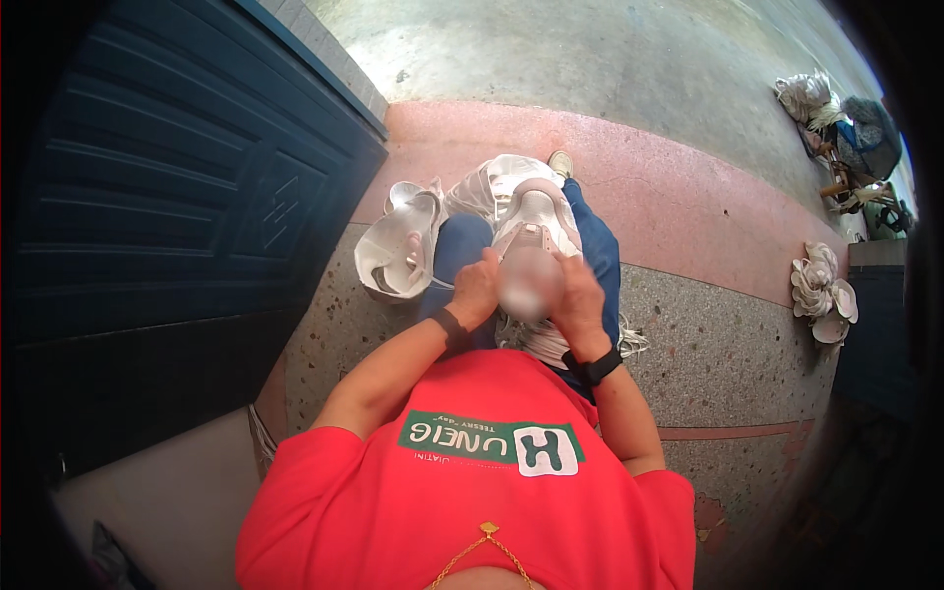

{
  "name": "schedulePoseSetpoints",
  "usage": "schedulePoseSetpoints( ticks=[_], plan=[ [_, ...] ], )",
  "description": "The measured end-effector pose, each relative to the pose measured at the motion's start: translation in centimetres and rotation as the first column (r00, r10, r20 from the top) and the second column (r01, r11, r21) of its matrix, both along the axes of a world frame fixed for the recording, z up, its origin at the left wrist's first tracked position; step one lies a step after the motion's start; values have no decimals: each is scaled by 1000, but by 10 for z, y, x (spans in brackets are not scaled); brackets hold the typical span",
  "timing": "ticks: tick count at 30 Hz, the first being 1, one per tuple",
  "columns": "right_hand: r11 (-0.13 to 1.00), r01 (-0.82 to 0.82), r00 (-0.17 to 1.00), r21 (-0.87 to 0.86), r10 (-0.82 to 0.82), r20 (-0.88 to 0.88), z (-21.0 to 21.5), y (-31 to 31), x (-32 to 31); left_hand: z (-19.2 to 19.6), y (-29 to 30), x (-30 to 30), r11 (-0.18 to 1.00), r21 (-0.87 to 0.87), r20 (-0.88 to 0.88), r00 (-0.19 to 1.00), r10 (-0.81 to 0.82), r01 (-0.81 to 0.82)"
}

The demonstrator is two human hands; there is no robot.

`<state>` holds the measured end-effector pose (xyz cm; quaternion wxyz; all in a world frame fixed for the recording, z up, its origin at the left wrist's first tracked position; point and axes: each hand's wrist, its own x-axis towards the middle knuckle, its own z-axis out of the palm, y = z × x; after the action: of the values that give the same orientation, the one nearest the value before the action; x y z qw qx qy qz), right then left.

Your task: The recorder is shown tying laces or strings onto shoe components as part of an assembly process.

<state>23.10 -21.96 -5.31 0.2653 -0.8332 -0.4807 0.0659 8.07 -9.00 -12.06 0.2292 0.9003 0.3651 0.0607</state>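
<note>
Over my lap I hold a white and pale pink sneaker upper (pixel 536 221), its toe end towards me and blurred. My left hand (pixel 478 290) grips the left side of that toe end, fingers closed. On the opposite side, my right hand (pixel 578 303) is closed on its edge; some of its fingertips are hidden or smeared. Beyond the upper, a heap of white pieces (pixel 492 180) lies across my knees. More white stringy material (pixel 539 339) shows on my lap below my hands.
Left of my knee is an open white bag-like container (pixel 369 267) with pale pieces in it. A dark blue panelled door (pixel 187 187) stands at the left. Bundles of white pieces (pixel 818 280) lie at the right, with a cluttered stool (pixel 848 172) farther back.
</note>
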Motion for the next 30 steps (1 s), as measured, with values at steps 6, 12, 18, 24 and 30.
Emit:
schedulePoseSetpoints(
  ticks=[6,12,18,24,30],
  plan=[
    [997,70,998,-41,-70,2,-38,5,2,1,-3,-3,998,-65,52,998,-20,23],
    [994,98,993,46,-95,-67,-55,11,16,-6,13,6,987,-159,8,1000,-25,26],
    [987,126,984,96,-113,-134,-76,-12,-5,-2,14,11,968,-234,-39,994,-98,86],
    [978,127,951,164,-73,-300,-77,-26,-4,0,8,15,953,-283,-8,993,-114,107],
    [989,72,955,132,-31,-294,-77,-75,17,49,-8,-8,928,110,161,915,-371,357]
  ],
)
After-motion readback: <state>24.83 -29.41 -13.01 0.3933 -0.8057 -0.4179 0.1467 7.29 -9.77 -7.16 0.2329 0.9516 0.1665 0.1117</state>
